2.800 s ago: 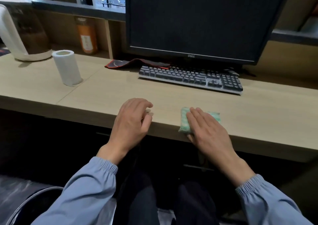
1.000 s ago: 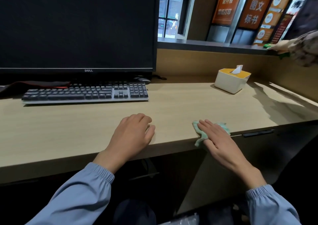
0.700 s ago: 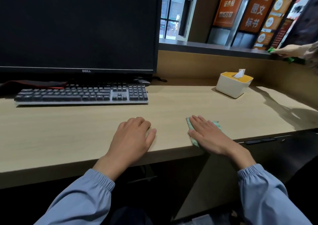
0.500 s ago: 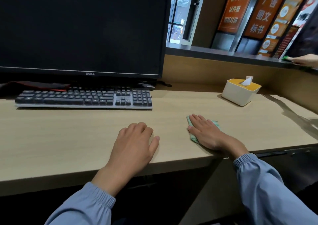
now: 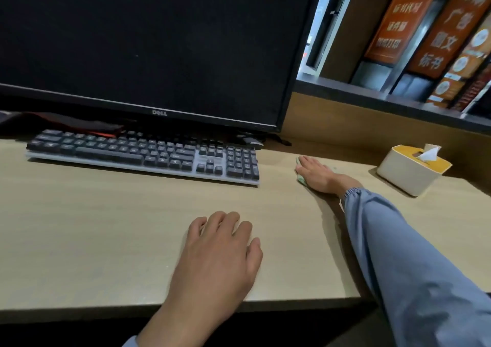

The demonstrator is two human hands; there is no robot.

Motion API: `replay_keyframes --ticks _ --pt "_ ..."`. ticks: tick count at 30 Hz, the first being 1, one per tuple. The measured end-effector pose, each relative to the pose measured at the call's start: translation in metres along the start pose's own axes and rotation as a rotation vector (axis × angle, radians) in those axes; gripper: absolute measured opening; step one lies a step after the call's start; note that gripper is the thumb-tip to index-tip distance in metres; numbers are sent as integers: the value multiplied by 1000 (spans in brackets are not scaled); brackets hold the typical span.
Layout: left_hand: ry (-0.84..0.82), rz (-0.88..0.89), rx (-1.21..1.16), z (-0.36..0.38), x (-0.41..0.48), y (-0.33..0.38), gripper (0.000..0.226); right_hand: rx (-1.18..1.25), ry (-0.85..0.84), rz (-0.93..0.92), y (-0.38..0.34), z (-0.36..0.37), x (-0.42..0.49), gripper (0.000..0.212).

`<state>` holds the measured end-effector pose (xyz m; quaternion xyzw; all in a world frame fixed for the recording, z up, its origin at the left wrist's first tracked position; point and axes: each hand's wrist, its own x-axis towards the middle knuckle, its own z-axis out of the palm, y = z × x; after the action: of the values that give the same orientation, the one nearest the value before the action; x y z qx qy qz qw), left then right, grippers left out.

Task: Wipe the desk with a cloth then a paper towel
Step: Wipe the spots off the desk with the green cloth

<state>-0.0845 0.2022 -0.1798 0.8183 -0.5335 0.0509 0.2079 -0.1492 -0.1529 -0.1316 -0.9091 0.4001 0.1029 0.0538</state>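
Observation:
My right hand point(image 5: 317, 174) lies flat on a small green cloth point(image 5: 300, 179) far out on the light wooden desk point(image 5: 106, 230), just right of the keyboard. Only the cloth's left edge shows from under the fingers. The arm in its blue sleeve is stretched forward. Near the front edge, my left hand point(image 5: 220, 251) rests palm down on the desk with its fingers loosely curled and nothing in it. No paper towel roll is in view.
A dark keyboard point(image 5: 143, 155) lies before a black monitor point(image 5: 148, 49), with a red and black cloth point(image 5: 66, 125) behind it. A white tissue box with a yellow lid point(image 5: 409, 170) stands at the right. A wooden back wall and a shelf rise behind.
My right hand has slid the green cloth from the desk's front edge forward to the spot beside the keyboard's right end. The left hand has stayed put on the desk.

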Motion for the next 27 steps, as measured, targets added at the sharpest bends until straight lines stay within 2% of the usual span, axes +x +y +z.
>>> replay_keyframes --ticks 4,8,13,21,27 --pt "15 11 -4 1 -1 2 39 -87 -6 -7 1 -17 24 53" --pt "62 9 -9 3 2 3 33 -55 -50 40 4 -28 57 56" --pt "-1 -16 -9 0 2 3 41 76 -38 171 0 -31 68 65" --pt "-52 -22 -25 -8 1 6 48 7 22 7 5 -18 54 53" --pt "-47 -28 -47 -7 2 4 52 39 30 -78 -5 -1 -5 59"
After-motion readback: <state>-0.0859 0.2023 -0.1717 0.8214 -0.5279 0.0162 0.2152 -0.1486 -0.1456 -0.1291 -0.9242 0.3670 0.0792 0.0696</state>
